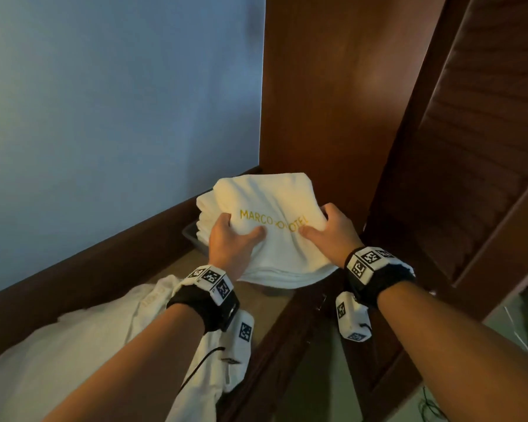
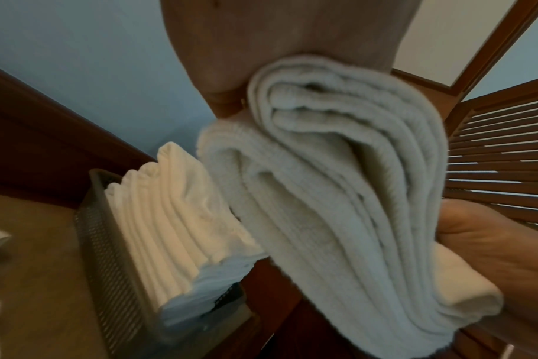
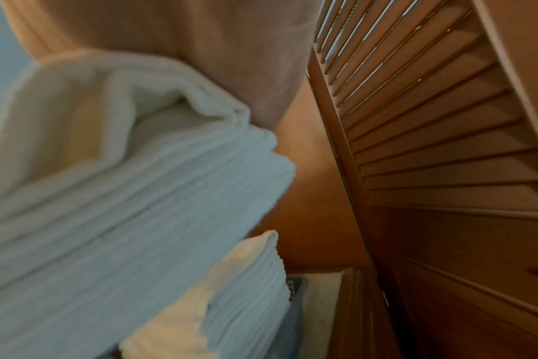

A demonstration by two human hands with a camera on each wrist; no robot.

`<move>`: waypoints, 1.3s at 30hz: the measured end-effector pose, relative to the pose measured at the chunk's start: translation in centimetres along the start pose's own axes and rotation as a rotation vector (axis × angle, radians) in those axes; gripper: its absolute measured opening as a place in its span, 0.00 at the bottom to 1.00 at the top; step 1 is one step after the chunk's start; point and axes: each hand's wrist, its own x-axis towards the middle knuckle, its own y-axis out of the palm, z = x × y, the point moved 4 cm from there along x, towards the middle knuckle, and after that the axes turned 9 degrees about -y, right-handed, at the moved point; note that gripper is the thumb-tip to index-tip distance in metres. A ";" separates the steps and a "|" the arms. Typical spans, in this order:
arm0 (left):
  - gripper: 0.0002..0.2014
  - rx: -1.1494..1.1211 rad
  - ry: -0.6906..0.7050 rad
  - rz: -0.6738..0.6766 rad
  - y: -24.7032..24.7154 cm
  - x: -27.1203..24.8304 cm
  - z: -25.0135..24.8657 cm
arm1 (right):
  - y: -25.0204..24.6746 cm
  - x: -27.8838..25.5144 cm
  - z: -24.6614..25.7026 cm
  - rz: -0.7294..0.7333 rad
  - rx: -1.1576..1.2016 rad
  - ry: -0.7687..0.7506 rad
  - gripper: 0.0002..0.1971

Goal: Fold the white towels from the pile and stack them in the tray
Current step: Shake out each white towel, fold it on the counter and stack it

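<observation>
The left hand (image 1: 230,239) and right hand (image 1: 329,229) each grip a side of a folded white terry towel with gold lettering (image 1: 275,226). Just beyond them, a grey mesh tray (image 2: 108,262) already holds a stack of folded white towels (image 2: 175,218). Nearer than the left hand, the crumpled white towel pile (image 1: 83,336) remains unfolded.

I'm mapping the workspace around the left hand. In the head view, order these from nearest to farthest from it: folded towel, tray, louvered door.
1. folded towel: gripped by the left hand.
2. tray: just beyond, left of the hand.
3. louvered door: far right.
</observation>
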 end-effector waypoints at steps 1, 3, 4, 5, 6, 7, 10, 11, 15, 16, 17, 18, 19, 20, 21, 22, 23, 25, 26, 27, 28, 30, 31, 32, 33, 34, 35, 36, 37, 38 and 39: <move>0.20 0.002 0.002 -0.007 0.3 1.5 -0.4 | 0.1 1.7 0.0 0.002 -0.008 -0.007 0.20; 0.20 -0.002 -0.001 -0.023 0.8 4.3 -1.1 | 0.3 4.8 0.1 0.020 -0.007 -0.016 0.20; 0.20 -0.002 0.003 -0.036 1.0 5.6 -1.4 | 0.5 6.2 0.2 0.029 -0.004 -0.021 0.20; 0.20 -0.002 0.011 -0.049 1.2 6.9 -1.7 | 0.6 7.7 0.3 0.036 -0.003 -0.031 0.20; 0.20 -0.007 0.015 -0.060 1.3 8.0 -1.9 | 0.8 9.2 0.4 0.039 -0.006 -0.045 0.20; 0.19 -0.017 0.017 -0.068 1.4 9.2 -1.9 | 1.0 10.7 0.3 0.041 -0.012 -0.061 0.21; 0.19 -0.045 0.013 -0.112 1.8 12.2 -1.9 | 2.1 15.0 0.1 0.060 -0.051 -0.105 0.21; 0.20 -0.041 0.006 -0.125 1.9 13.0 -1.8 | 2.5 16.4 0.0 0.071 -0.055 -0.121 0.21; 0.23 -0.046 -0.069 -0.112 2.8 16.7 -1.2 | 4.8 22.0 -0.9 0.122 -0.030 -0.179 0.20; 0.24 -0.049 -0.090 -0.097 3.0 17.5 -1.0 | 5.4 23.4 -1.2 0.134 -0.017 -0.191 0.19; 0.24 -0.049 -0.110 -0.092 3.2 18.4 -0.7 | 6.1 24.7 -1.5 0.150 -0.006 -0.211 0.19; 0.24 -0.050 -0.128 -0.095 3.4 19.2 -0.4 | 6.7 26.1 -1.8 0.172 0.000 -0.235 0.18; 0.23 -0.051 -0.139 -0.106 3.7 19.9 -0.1 | 7.3 27.4 -2.2 0.195 0.009 -0.261 0.18; 0.23 -0.055 -0.148 -0.123 4.0 20.6 0.2 | 7.9 28.6 -2.5 0.222 0.021 -0.279 0.18; 0.23 -0.061 -0.158 -0.146 4.4 21.2 0.6 | 8.5 29.8 -3.0 0.250 0.039 -0.292 0.18; 0.23 -0.068 -0.168 -0.169 4.8 21.7 0.9 | 9.1 30.9 -3.4 0.281 0.054 -0.300 0.18; 0.23 -0.076 -0.173 -0.194 5.3 22.2 1.3 | 9.7 32.0 -3.9 0.313 0.067 -0.308 0.19; 0.24 -0.104 -0.182 -0.247 6.3 22.8 2.0 | 10.7 33.8 -5.2 0.392 0.089 -0.305 0.20; 0.26 -0.125 -0.197 -0.266 6.9 22.9 2.6 | 11.2 34.4 -6.1 0.443 0.096 -0.292 0.20; 0.27 -0.147 -0.221 -0.276 7.5 22.8 3.4 | 11.8 34.9 -7.4 0.497 0.102 -0.276 0.20; 0.27 -0.165 -0.251 -0.283 8.2 22.5 4.3 | 12.4 35.2 -8.7 0.547 0.101 -0.260 0.19; 0.26 -0.186 -0.334 -0.289 9.6 21.7 6.8 | 13.8 35.2 -11.7 0.638 0.088 -0.220 0.17; 0.26 -0.197 -0.370 -0.293 10.3 21.1 7.8 | 14.5 35.1 -13.0 0.680 0.085 -0.197 0.16; 0.27 -0.206 -0.393 -0.303 10.7 20.7 8.5 | 14.8 34.9 -13.8 0.715 0.086 -0.177 0.16; 0.28 -0.205 -0.403 -0.319 10.8 20.6 8.9 | 15.1 35.0 -14.4 0.736 0.092 -0.159 0.16; 0.29 -0.195 -0.408 -0.340 10.8 20.6 8.9 | 15.1 35.2 -14.6 0.743 0.111 -0.149 0.17; 0.31 -0.187 -0.402 -0.362 10.6 20.7 8.9 | 15.0 35.6 -14.7 0.734 0.145 -0.148 0.17; 0.33 -0.192 -0.394 -0.380 10.3 20.8 8.7 | 14.6 36.0 -14.6 0.716 0.180 -0.156 0.17; 0.35 -0.206 -0.387 -0.396 10.2 20.8 8.5 | 14.2 36.3 -14.6 0.697 0.215 -0.160 0.17; 0.36 -0.217 -0.387 -0.403 10.3 20.5 8.6 | 13.9 36.4 -14.7 0.691 0.244 -0.154 0.16; 0.35 -0.212 -0.404 -0.407 10.7 20.0 8.9 | 13.7 36.3 -15.3 0.704 0.258 -0.137 0.17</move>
